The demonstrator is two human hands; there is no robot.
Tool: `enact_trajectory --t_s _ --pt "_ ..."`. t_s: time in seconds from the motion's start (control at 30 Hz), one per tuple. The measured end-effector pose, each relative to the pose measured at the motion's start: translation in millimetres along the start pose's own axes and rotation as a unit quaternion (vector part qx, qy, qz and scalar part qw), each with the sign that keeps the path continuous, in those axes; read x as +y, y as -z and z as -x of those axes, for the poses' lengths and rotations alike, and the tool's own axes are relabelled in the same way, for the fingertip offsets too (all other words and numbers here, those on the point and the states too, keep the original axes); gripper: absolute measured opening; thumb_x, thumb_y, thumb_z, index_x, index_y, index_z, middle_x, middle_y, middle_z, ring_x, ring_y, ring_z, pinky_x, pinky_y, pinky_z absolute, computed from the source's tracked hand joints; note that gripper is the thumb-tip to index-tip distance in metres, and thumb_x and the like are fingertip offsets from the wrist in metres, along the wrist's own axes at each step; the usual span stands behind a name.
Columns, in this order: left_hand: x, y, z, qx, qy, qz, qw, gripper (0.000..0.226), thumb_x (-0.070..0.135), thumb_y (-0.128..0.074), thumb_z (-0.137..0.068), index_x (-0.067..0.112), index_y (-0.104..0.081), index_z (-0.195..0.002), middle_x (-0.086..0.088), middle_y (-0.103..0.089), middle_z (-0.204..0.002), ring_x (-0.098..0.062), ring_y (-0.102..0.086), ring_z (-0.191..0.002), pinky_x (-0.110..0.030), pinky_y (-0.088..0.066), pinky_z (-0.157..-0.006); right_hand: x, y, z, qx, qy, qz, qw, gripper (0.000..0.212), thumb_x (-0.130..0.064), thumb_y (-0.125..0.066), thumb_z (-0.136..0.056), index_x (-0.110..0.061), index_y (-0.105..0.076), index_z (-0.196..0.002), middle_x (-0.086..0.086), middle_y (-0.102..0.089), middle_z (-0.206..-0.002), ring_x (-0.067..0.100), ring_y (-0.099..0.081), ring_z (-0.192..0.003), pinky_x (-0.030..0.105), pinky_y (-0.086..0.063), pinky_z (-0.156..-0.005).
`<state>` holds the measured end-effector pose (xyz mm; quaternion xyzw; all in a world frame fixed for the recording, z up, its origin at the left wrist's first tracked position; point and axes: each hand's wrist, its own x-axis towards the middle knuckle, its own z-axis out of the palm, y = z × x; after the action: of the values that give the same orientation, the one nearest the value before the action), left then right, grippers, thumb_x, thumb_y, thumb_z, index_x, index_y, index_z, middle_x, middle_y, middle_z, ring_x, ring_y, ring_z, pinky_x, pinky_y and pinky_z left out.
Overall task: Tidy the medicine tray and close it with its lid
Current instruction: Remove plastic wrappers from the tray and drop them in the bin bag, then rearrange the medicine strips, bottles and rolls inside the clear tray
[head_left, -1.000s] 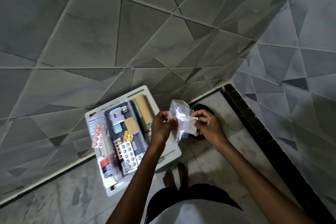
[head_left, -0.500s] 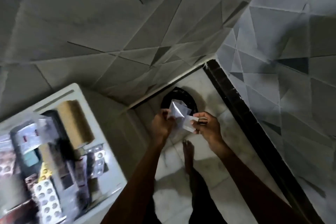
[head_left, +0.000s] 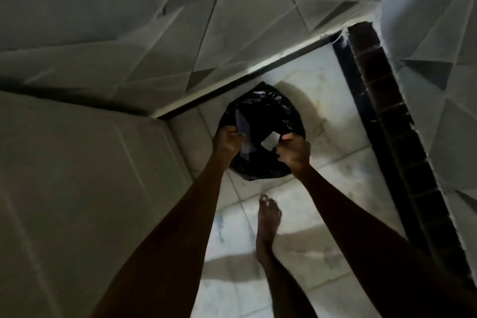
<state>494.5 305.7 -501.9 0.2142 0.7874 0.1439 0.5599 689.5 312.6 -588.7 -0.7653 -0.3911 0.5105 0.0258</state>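
1. Both arms stretched forward and down, over a black bin bag (head_left: pixel 268 113) standing on the pale tiled floor (head_left: pixel 335 142).
2. Left hand (head_left: pixel 227 140) closed, fingers pinched on a clear plastic pouch (head_left: pixel 244 134); pouch hanging from the hand, thin and see-through, seen against the dark opening of the bag.
3. Right hand (head_left: pixel 294 151) closed too, fingertips gripping a small white piece (head_left: pixel 270 140), maybe paper or a label; impossible to tell which.
4. White piece held above the mouth of the bag, tilted, just beside the lower end of the pouch. Touching or not: cannot tell.
5. Hands apart, with the bag's opening showing between them, both at the near rim of the bag.
6. Bag rim crumpled and glossy, inside fully dark; contents not visible.
7. Bag placed near the corner of the room, close to the wall with grey triangle-pattern tiles (head_left: pixel 129 20) and a dark strip (head_left: pixel 387 124) running along the right side.
8. One bare foot (head_left: pixel 268 224) on the floor, below the bag and between the two forearms.
9. Large pale surface (head_left: pixel 77 188) filling the left lower part, close to the camera, blurred and plain.
10. Medicine tray and its lid: not in this view, so position not possible to state.
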Motion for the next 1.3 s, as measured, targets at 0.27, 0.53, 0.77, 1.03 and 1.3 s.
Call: enact_trajectory --t_s 0.27,0.53,0.77,1.03,1.3 --pt "-7.8 3.7 24.7 0.018 0.012 0.083 0.996 0.011 0.004 -0.056 -0.089 0.012 -0.063 -0.091 -0.013 -0.063 -0.095 -0.034 -0.062 -0.089 -0.028 -0.050 -0.072 -45.5 28.4 72.0 -0.046 0.032 -0.049 0.997 0.011 -0.026 -0.063 -0.075 -0.035 -0.063 -0.082 0.011 -0.073 -0.095 0.029 -0.071 -0.089 0.049 -0.058 -0.084" --pt "66.0 52.9 222.8 0.050 -0.101 0.172 0.979 0.009 0.010 -0.057 -0.092 0.012 -0.065 -0.095 -0.003 -0.068 -0.088 -0.008 -0.064 -0.065 -0.017 -0.051 -0.060 -146.4 129.2 263.3 -0.075 0.095 -0.119 0.985 0.021 -0.012 -0.060 -0.088 -0.012 -0.067 -0.108 0.008 -0.073 -0.094 0.019 -0.073 -0.083 0.031 -0.057 -0.070" --pt "125.0 149.2 437.5 0.039 -0.199 0.210 0.956 0.011 0.018 -0.060 -0.091 0.016 -0.068 -0.098 0.000 -0.071 -0.096 -0.016 -0.068 -0.086 -0.033 -0.055 -0.079 -230.7 201.9 470.3 -0.096 0.173 -0.156 0.968 0.018 -0.013 -0.055 -0.091 -0.016 -0.067 -0.104 0.006 -0.074 -0.091 0.016 -0.070 -0.078 0.030 -0.054 -0.067" --pt "100.7 280.9 572.7 0.121 -0.262 0.269 0.919 0.015 0.020 -0.061 -0.090 0.012 -0.068 -0.101 -0.003 -0.071 -0.089 -0.008 -0.065 -0.079 -0.027 -0.053 -0.076 -287.0 175.2 638.1 -0.146 0.255 -0.187 0.937 0.015 -0.010 -0.057 -0.092 -0.012 -0.067 -0.104 0.008 -0.072 -0.086 0.011 -0.064 -0.069 0.020 -0.050 -0.058" --pt "27.1 405.2 598.6 0.145 -0.287 0.298 0.899 0.015 0.010 -0.058 -0.091 0.007 -0.066 -0.104 -0.003 -0.070 -0.088 -0.004 -0.067 -0.073 -0.019 -0.052 -0.066 -327.3 65.7 728.3 -0.170 0.283 -0.194 0.924 0.015 -0.007 -0.055 -0.093 -0.006 -0.064 -0.105 0.009 -0.069 -0.084 0.011 -0.060 -0.066 0.017 -0.047 -0.054"
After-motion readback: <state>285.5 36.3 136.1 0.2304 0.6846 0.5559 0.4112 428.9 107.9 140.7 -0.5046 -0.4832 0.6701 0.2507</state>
